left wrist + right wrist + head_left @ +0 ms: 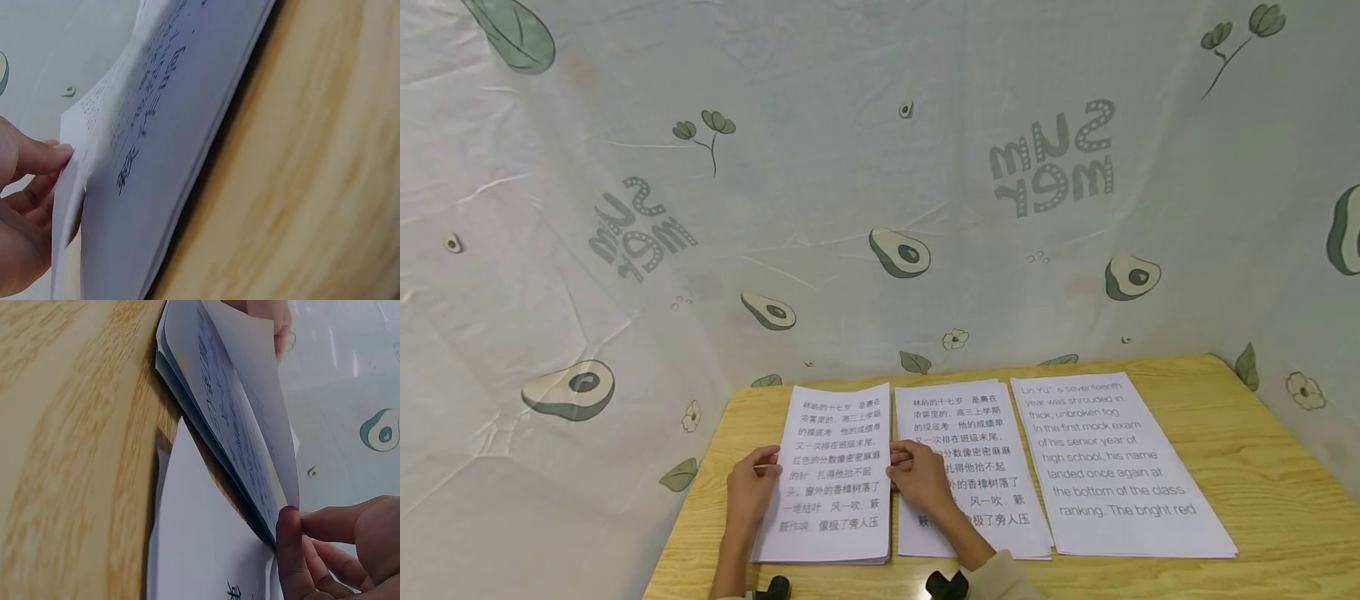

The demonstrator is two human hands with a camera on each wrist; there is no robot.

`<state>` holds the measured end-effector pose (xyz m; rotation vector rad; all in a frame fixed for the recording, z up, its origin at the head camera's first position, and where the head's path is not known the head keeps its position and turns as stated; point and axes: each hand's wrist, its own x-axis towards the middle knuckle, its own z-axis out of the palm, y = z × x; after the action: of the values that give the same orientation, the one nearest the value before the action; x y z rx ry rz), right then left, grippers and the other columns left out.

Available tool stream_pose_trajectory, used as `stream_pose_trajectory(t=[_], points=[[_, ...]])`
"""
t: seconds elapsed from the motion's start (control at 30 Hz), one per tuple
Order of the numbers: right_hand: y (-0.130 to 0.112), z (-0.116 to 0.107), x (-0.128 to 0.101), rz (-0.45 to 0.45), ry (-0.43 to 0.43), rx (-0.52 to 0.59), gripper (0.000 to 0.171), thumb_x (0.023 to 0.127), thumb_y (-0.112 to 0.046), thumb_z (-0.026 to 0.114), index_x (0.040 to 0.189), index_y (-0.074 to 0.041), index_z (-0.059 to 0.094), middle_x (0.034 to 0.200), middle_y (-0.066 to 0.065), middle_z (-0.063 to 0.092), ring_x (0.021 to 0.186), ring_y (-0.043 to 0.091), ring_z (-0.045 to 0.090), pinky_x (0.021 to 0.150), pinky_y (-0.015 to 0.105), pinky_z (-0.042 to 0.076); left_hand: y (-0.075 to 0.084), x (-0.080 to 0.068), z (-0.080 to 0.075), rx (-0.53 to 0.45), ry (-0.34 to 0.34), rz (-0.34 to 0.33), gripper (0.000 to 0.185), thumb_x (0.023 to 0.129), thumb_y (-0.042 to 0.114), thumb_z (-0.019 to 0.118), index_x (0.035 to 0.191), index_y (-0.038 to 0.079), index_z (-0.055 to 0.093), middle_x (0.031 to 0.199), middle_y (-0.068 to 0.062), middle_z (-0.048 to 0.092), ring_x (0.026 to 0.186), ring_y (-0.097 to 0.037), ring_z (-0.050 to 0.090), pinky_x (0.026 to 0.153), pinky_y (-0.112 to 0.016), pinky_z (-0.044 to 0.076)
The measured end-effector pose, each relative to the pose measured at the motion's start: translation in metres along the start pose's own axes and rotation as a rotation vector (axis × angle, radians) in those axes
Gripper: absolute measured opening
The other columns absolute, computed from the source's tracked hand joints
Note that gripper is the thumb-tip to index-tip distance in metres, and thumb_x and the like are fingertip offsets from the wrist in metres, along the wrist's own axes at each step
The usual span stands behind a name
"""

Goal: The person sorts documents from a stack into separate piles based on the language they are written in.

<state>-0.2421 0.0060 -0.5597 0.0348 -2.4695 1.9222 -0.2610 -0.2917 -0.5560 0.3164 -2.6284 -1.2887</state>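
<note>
Top sheet (835,467) of the left stack, edges pinched between left grip (750,487) and right grip (919,477).

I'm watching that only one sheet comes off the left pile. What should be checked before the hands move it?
1. Left hand pinches the top sheet's left edge: ok.
2. Right hand pinches its right edge: ok.
3. Only one sheet lifted off the left pile: cannot tell.
4. Middle pile free of the right forearm: not ok, it lies across it.
5. English pile lies flat, untouched: ok.
</note>
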Motion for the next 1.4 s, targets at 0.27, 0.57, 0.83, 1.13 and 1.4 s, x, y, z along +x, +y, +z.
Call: stream_pose_trajectory(t=[0.27, 0.57, 0.83, 1.13, 1.4], points=[[-0.003, 0.007, -0.001, 0.008, 0.003, -0.012, 0.041, 0.088, 0.006, 0.074, 0.128, 0.012, 0.069, 0.101, 0.016, 0.074, 0.077, 0.014, 0.074, 0.060, 0.022, 0.060, -0.004, 0.002, -0.002, -0.011, -0.001, 0.009, 0.032, 0.093, -0.007, 0.070, 0.125, -0.003, 0.075, 0.110, -0.022, 0.076, 0.090, -0.025, 0.074, 0.071, -0.019, 0.053], [-0.003, 0.008, -0.001, -0.030, 0.000, -0.057, 0.038, 0.089, 0.006, 0.075, 0.126, 0.012, 0.070, 0.100, 0.017, 0.074, 0.077, 0.016, 0.075, 0.060, 0.022, 0.059, -0.005, 0.000, -0.002, -0.003, -0.009, -0.010, 0.033, 0.095, -0.005, 0.068, 0.127, -0.003, 0.074, 0.112, -0.022, 0.076, 0.095, -0.028, 0.074, 0.073, -0.019, 0.052], [-0.008, 0.000, -0.004, -0.075, 0.047, -0.148, 0.031, 0.088, -0.001, 0.079, 0.119, 0.006, 0.076, 0.098, 0.011, 0.077, 0.085, 0.017, 0.076, 0.072, 0.025, 0.061, -0.003, -0.002, -0.007, 0.054, 0.028, 0.005, 0.029, 0.099, 0.007, 0.072, 0.127, -0.003, 0.074, 0.113, -0.020, 0.077, 0.101, -0.034, 0.076, 0.076, -0.024, 0.057], [-0.007, -0.021, -0.007, -0.023, 0.054, -0.152, 0.032, 0.090, -0.007, 0.080, 0.121, 0.002, 0.076, 0.099, 0.007, 0.077, 0.089, 0.018, 0.077, 0.075, 0.027, 0.061, 0.012, -0.009, 0.003, -0.004, 0.051, 0.024, 0.030, 0.098, 0.009, 0.076, 0.125, -0.002, 0.076, 0.110, -0.019, 0.078, 0.095, -0.029, 0.076, 0.073, -0.017, 0.054], [-0.006, -0.048, -0.014, -0.006, 0.066, -0.175, 0.031, 0.094, -0.010, 0.079, 0.123, 0.001, 0.077, 0.099, 0.006, 0.076, 0.090, 0.018, 0.077, 0.076, 0.030, 0.062, 0.030, -0.015, 0.032, -0.013, 0.001, 0.061, 0.030, 0.096, 0.010, 0.077, 0.125, 0.001, 0.077, 0.107, -0.013, 0.078, 0.091, -0.022, 0.073, 0.071, -0.019, 0.054]])
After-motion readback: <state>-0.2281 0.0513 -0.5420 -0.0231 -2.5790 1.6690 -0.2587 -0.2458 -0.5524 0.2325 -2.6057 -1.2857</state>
